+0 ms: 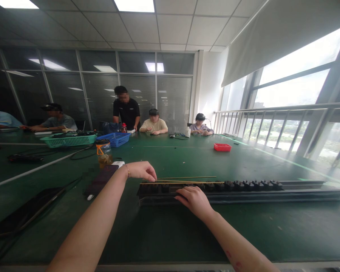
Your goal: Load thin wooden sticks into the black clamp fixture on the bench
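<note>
A long black rail [243, 196] lies across the table in front of me, with a row of small black blocks [249, 185] along its channel. My left hand [141, 170] is at the rail's left end, finger and thumb pinched on the end of a thin yellowish rod [181, 181]. A second thin rod [192, 177] lies just beyond the rail. My right hand [197, 200] is on the near side of the rail, its fingers over the top edge and its thumb by the front wall. It hides part of the channel, and its fingertips are partly hidden.
Left of the rail are a dark pouch [100, 181], a bottle with an orange strap [104, 153] and a dark flat panel [25, 211] with cables. Farther back stand a green basket [68, 140], a blue basket [116, 139] and a red tray [222, 147]. Several people are across the table.
</note>
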### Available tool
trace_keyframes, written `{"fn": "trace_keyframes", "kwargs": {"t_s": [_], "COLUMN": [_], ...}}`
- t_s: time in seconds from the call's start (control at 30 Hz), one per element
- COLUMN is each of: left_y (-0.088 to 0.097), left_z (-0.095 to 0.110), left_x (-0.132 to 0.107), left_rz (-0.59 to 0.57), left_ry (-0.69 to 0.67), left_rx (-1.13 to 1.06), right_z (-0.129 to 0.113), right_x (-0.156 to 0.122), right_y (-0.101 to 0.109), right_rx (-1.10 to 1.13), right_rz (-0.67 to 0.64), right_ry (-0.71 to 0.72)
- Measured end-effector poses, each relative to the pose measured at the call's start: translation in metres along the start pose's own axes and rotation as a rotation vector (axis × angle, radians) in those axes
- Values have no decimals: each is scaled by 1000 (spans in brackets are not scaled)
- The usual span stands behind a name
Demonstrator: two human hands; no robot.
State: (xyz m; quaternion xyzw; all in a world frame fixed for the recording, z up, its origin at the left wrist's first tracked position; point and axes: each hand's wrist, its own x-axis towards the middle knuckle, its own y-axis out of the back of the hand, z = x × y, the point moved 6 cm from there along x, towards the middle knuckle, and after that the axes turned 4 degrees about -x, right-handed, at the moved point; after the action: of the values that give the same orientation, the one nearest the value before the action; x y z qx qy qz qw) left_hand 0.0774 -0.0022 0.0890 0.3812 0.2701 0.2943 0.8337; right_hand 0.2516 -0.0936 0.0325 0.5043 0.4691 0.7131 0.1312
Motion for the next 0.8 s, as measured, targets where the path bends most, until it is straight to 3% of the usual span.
{"fn": "trace_keyframes", "kwargs": {"t_s": [0.23, 0.43, 0.5, 0.8], "left_y": [9, 34, 36, -3], "left_z": [8, -8, -19, -64], "left_x": [-1, 3, 8, 43], "left_rz": [141, 511, 584, 513], "left_ry": [-60, -63, -53, 13], "left_rx": [50, 86, 140, 165], "right_z": [0, -3, -3, -2], "right_x": [0, 1, 1, 3], "right_y": [1, 3, 3, 1], "right_rx": [2, 18, 22, 34], "right_rz": [-9, -14, -15, -8], "right_ry": [1, 0, 0, -5]}}
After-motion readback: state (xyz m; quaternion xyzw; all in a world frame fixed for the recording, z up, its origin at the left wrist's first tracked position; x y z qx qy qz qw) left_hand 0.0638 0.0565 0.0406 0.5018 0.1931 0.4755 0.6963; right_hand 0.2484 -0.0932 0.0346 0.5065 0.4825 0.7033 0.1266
